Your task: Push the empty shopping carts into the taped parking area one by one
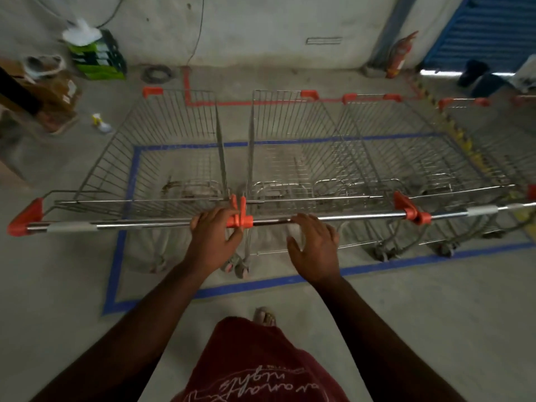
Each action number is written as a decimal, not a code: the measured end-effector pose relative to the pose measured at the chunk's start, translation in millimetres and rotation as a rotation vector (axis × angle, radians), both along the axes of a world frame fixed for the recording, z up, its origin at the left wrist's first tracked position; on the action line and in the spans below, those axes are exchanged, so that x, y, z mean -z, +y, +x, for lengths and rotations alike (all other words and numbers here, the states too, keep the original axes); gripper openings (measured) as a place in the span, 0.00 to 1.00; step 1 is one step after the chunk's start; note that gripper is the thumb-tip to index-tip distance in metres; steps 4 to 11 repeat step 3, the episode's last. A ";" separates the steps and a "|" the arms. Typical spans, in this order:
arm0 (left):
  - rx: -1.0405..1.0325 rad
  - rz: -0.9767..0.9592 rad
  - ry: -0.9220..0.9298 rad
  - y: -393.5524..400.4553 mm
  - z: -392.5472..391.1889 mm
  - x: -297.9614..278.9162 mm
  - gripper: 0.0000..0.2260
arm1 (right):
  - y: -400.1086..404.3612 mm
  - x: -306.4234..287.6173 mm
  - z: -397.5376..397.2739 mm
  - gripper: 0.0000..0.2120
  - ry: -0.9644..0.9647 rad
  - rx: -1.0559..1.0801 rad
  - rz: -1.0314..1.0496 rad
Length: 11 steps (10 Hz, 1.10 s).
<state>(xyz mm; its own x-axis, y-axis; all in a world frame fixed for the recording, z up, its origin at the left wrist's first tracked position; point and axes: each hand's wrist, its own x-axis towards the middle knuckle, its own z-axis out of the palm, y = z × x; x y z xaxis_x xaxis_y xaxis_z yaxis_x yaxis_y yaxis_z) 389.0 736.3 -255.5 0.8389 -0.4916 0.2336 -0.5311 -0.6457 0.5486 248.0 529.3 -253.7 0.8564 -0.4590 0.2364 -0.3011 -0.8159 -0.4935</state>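
Several empty wire shopping carts with orange corner caps stand side by side inside a blue taped rectangle [121, 242] on the concrete floor. The leftmost cart [174, 146] has its chrome handle [116, 225] straight in front of me. My left hand [214, 236] grips that handle at its right end, fingers curled over the bar beside the orange end caps. My right hand [314, 248] lies on the handle [362, 216] of the second cart [290, 134], fingers spread and fairly straight, thumb apart. More carts [406, 140] continue to the right.
Red tape [220, 103] marks the floor behind the carts. A fire extinguisher [398, 56] leans on the back wall beside a blue shutter [487, 30]. At the left are a green crate [98, 58], cardboard boxes [55, 97] and a spray bottle [101, 123]. Bare floor lies behind me.
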 end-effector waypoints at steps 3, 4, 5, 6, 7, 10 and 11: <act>0.153 -0.202 -0.050 -44.9 -21.8 -8.9 0.15 | -51.8 -14.6 -11.5 0.19 -0.095 -0.071 0.058; 0.153 -0.202 -0.050 -44.9 -21.8 -8.9 0.15 | -51.8 -14.6 -11.5 0.19 -0.095 -0.071 0.058; 0.153 -0.202 -0.050 -44.9 -21.8 -8.9 0.15 | -51.8 -14.6 -11.5 0.19 -0.095 -0.071 0.058; 0.153 -0.202 -0.050 -44.9 -21.8 -8.9 0.15 | -51.8 -14.6 -11.5 0.19 -0.095 -0.071 0.058; 0.153 -0.202 -0.050 -44.9 -21.8 -8.9 0.15 | -51.8 -14.6 -11.5 0.19 -0.095 -0.071 0.058; 0.153 -0.202 -0.050 -44.9 -21.8 -8.9 0.15 | -51.8 -14.6 -11.5 0.19 -0.095 -0.071 0.058; 0.153 -0.202 -0.050 -44.9 -21.8 -8.9 0.15 | -51.8 -14.6 -11.5 0.19 -0.095 -0.071 0.058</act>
